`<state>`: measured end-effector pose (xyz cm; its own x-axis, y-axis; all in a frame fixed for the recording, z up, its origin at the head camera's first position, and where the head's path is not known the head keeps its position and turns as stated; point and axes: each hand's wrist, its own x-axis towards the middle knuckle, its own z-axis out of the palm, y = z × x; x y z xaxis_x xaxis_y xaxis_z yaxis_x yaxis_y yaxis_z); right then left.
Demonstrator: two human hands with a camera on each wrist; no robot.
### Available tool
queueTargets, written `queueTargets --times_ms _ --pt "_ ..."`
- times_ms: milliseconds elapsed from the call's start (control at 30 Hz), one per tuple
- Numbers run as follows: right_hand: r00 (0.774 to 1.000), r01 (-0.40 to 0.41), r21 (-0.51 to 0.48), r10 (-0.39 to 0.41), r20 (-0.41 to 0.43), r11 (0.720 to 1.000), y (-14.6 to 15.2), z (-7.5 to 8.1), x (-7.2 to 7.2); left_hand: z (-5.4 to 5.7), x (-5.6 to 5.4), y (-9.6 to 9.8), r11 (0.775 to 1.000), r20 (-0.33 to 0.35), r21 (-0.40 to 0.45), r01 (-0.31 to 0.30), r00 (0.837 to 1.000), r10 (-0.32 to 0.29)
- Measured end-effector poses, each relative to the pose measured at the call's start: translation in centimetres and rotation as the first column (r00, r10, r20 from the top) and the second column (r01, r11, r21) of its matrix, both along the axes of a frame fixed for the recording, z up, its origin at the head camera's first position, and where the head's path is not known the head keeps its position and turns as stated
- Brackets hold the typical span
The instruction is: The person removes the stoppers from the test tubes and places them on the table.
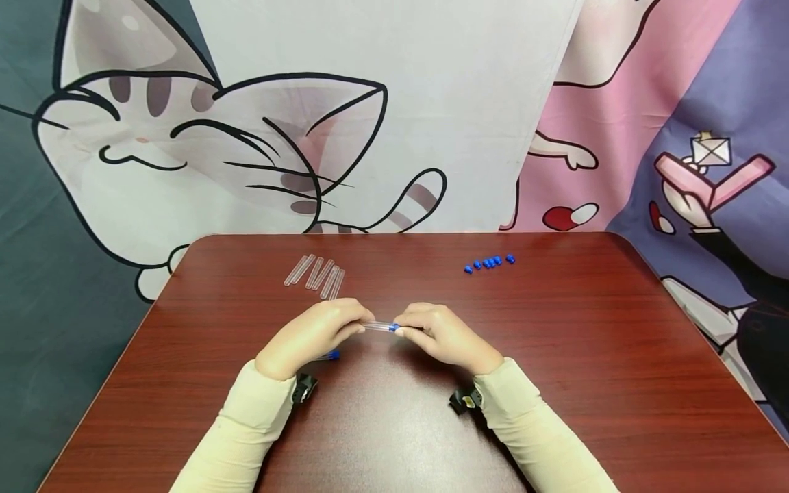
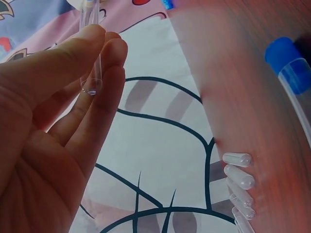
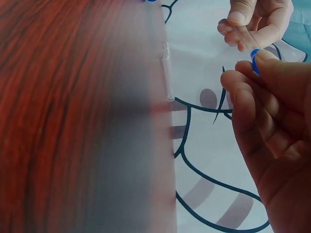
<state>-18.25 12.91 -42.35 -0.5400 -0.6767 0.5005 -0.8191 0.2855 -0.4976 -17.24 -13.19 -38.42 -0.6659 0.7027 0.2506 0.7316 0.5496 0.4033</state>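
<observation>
Between the two hands, a clear test tube lies nearly level above the table in the head view. My left hand pinches its rounded end between thumb and fingers; in the left wrist view that end of the tube pokes out past the fingers. My right hand pinches the blue cap at the tube's other end. In the right wrist view, thumb and forefinger hold the cap on the tube's mouth. A second tube with a blue cap lies on the table, partly hidden by the left hand.
Several uncapped clear tubes lie in a slanting row at the table's back left. Several loose blue caps sit at the back right. The brown wooden table reaches back to a cloth printed with a cartoon cat.
</observation>
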Motion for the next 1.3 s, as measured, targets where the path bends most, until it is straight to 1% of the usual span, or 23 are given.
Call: queueTargets --times_ms 167,300,400,500,600,667,800,867,933,1067,1300 --pt "1.0 -0.004 -0.009 0.004 -0.001 1.0 0.06 -0.09 -0.15 -0.01 -0.01 0.17 1.0 -0.009 -0.011 -0.003 1.0 0.003" --pt "1.0 0.014 -0.004 -0.014 0.006 1.0 -0.06 -0.14 -0.16 -0.08 -0.06 0.17 1.0 -0.043 -0.016 -0.008 0.999 0.007" --pt "0.998 0.057 0.04 -0.057 0.013 0.998 -0.28 -0.15 -0.06 -0.12 -0.09 0.09 1.0 -0.075 -0.01 -0.013 0.997 0.012" --pt "0.993 0.118 0.113 -0.12 0.015 0.987 -0.48 -0.05 0.15 -0.09 -0.09 0.05 1.0 -0.096 -0.002 -0.015 0.995 0.015" --pt "0.986 0.168 0.166 -0.167 -0.016 0.972 -0.6 0.11 0.38 -0.07 -0.09 0.12 1.0 -0.099 0.004 -0.018 0.995 0.018" --pt "0.982 0.185 0.178 -0.177 -0.061 0.967 -0.62 0.17 0.48 -0.11 -0.07 0.18 1.0 -0.103 0.007 -0.021 0.994 0.022" --pt "0.973 0.173 0.127 -0.149 -0.175 0.977 -0.63 0.15 0.47 -0.19 0.02 0.3 1.0 -0.129 0.016 -0.024 0.991 0.026" --pt "0.967 0.154 0.081 -0.134 -0.218 0.985 -0.64 0.16 0.41 -0.11 0.1 0.38 0.999 -0.145 0.024 -0.024 0.989 0.027" --pt "0.962 0.139 0.037 -0.126 -0.243 0.99 -0.67 0.16 0.35 0.01 0.19 0.43 0.999 -0.159 0.031 -0.024 0.987 0.028" --pt "0.953 0.141 -0.015 -0.14 -0.268 0.99 -0.77 0.23 0.39 0.1 0.27 0.52 0.999 -0.186 0.045 -0.025 0.982 0.033" --pt "0.95 0.168 -0.047 -0.174 -0.26 0.985 -0.85 0.16 0.55 0.18 0.42 0.65 0.999 -0.193 0.035 -0.03 0.98 0.036"
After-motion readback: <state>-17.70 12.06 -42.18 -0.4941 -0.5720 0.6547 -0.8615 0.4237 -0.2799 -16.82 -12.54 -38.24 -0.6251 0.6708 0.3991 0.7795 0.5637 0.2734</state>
